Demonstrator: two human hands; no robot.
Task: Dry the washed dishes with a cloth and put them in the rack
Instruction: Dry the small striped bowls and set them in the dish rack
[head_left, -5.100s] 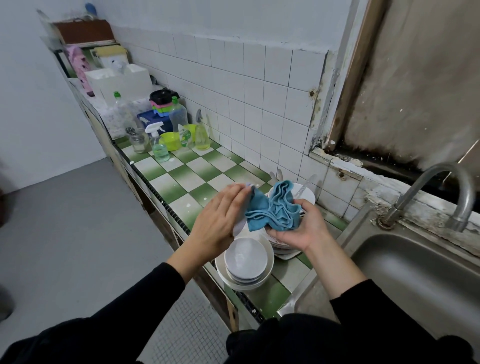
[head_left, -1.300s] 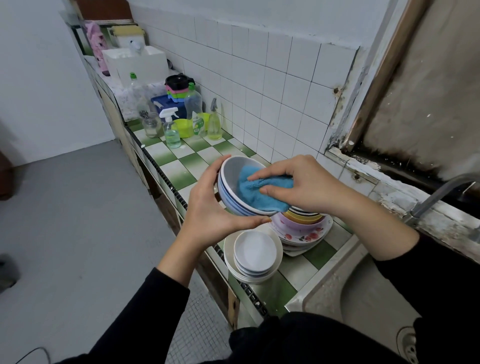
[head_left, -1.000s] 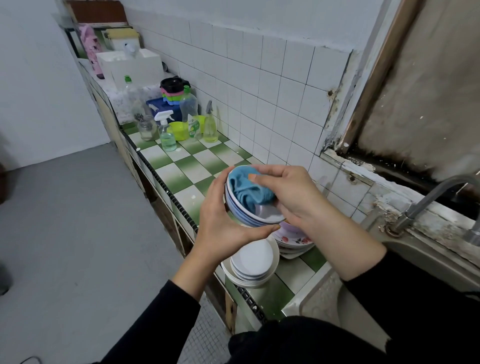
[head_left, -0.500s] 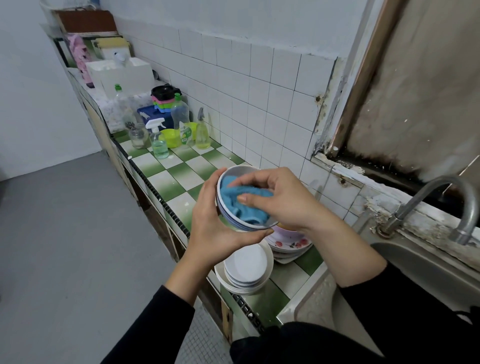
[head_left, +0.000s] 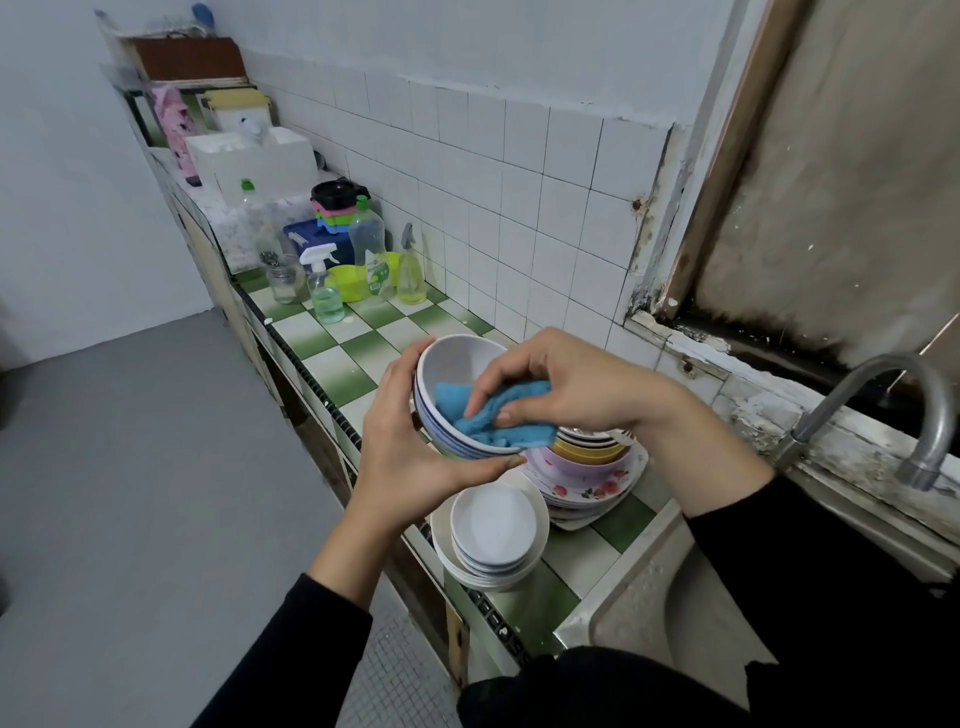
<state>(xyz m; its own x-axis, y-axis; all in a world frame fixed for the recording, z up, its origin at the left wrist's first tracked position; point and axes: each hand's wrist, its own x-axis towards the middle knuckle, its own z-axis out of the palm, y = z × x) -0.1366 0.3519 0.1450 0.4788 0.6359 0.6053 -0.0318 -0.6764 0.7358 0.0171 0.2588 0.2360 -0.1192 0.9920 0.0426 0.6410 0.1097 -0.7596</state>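
Two hands work one bowl (head_left: 457, 364) above the sink (head_left: 649, 597) end of the table (head_left: 332, 364).

- Left hand (head_left: 410, 457): the grip is closed round the underside and outer wall of the white, blue-ringed bowl, which is held tilted and clear of the table.
- Right hand (head_left: 566, 384): the grip pinches the blue cloth (head_left: 498, 421) against the bowl's near inner wall and rim.
- White dish stack (head_left: 493, 525): sits at the table's front edge, below the bowl.
- Coloured bowl stack (head_left: 587, 457): sits on a flowered plate just beside it, toward the wall edge.
- Dish-soap bottle (head_left: 370, 249): stands near the wall edge, well apart. It has a green label, but the text is too small to read.

Half a second earlier the cloth covered the bowl's far inner wall. That wall is now bare, and the left-hand hold is unchanged.
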